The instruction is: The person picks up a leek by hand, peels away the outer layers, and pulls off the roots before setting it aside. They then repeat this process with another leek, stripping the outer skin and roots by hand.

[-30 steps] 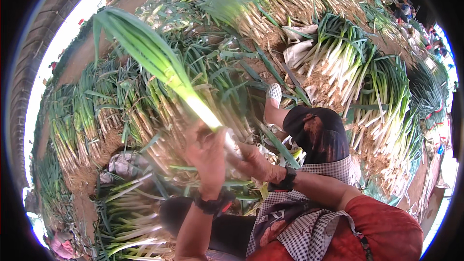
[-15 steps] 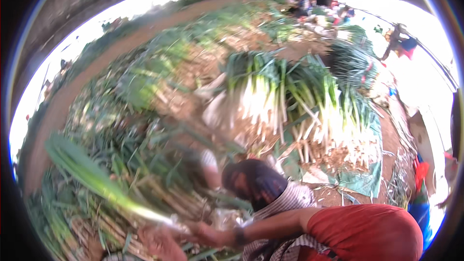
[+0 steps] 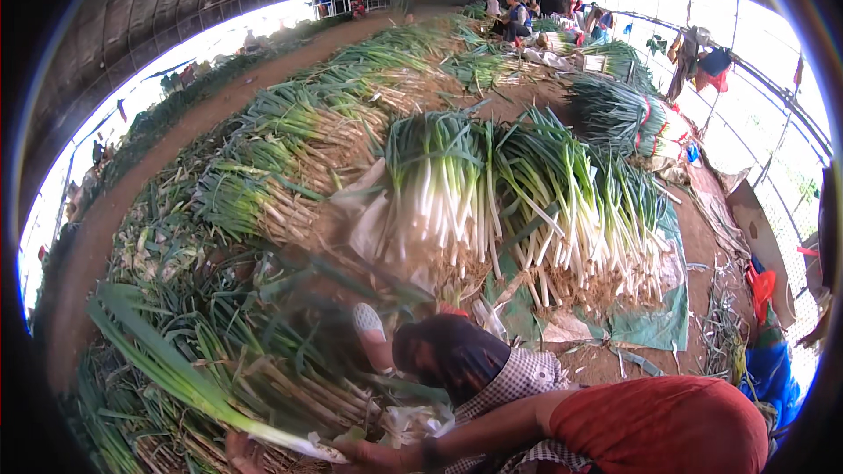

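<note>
"What are the leeks kept on?"

"A green sheet (image 3: 654, 329), right of centre, lies under part of a white-stemmed pile (image 3: 580, 211). A red band (image 3: 645, 118) ties a bundle (image 3: 606, 110) at upper right."

"And the hands?"

"The right hand (image 3: 376, 456) grips the white end of a leek (image 3: 189, 386) at lower left. The left hand (image 3: 243, 455) is beside the stalk; I can't tell whether it's grasping."

"Different from a second ago?"

"The leek was nearer the middle then."
</note>
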Demonstrator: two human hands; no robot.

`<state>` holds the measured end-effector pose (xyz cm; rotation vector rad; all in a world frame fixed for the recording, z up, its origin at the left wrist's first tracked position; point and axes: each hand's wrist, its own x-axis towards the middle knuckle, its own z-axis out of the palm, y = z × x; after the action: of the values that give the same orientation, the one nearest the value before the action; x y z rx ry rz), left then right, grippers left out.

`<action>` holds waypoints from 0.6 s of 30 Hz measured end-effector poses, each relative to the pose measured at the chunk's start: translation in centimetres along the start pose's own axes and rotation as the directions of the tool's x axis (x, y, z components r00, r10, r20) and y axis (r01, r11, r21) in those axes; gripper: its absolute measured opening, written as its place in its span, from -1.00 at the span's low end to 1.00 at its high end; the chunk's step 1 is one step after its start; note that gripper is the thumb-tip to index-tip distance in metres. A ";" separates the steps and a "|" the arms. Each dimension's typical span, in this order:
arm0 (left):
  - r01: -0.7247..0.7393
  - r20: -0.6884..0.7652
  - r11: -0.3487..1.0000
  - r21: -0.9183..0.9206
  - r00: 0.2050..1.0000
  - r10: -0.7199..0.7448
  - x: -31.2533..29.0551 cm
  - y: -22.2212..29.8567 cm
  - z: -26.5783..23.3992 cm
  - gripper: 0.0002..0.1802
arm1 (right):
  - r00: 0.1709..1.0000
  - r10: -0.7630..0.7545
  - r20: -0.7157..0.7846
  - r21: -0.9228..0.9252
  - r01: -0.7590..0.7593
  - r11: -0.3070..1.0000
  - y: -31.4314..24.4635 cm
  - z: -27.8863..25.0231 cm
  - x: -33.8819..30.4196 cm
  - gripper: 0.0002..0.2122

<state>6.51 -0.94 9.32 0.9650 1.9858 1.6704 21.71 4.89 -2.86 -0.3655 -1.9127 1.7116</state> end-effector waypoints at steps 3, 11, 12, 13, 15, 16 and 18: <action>-0.031 -0.014 0.999 0.034 0.999 0.032 -0.1 0.9 1.4 -0.48 | 0.946 -0.323 -0.009 -0.062 0.322 0.945 -1.6 0.5 -0.7 -0.41; -0.138 0.192 0.782 0.608 0.981 0.024 -3.8 0.0 3.1 -0.49 | 0.937 -0.312 -0.154 0.150 0.334 0.930 -3.7 0.3 1.5 -0.73; -0.138 0.190 0.749 0.648 0.982 0.016 -3.9 -0.2 3.0 -0.49 | 0.939 -0.309 -0.152 0.152 0.331 0.931 -4.1 -0.1 1.2 -0.73; -0.134 0.182 0.714 0.687 0.983 0.010 -3.9 -0.4 2.9 -0.49 | 0.994 -0.101 0.038 0.268 0.088 0.959 -4.4 -1.0 0.6 -0.61; -0.143 0.184 0.649 0.748 0.983 0.005 -4.0 -0.3 3.2 -0.49 | 0.968 0.092 0.234 0.326 -0.167 0.931 -3.6 -1.4 0.3 -0.49; -0.153 0.189 0.616 0.773 0.982 0.007 -4.0 -0.1 3.5 -0.49 | 0.980 -0.111 0.163 0.078 0.100 0.992 0.0 -0.7 0.3 -0.46; -0.140 0.171 0.544 0.827 0.985 -0.007 -4.0 -0.6 2.9 -0.49 | 0.936 -0.314 0.159 -0.175 0.340 0.924 -0.5 -0.4 0.5 -0.43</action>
<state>11.07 -1.67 7.46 1.4190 2.6854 0.5057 21.59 5.37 -2.23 -0.0016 -2.1075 1.3565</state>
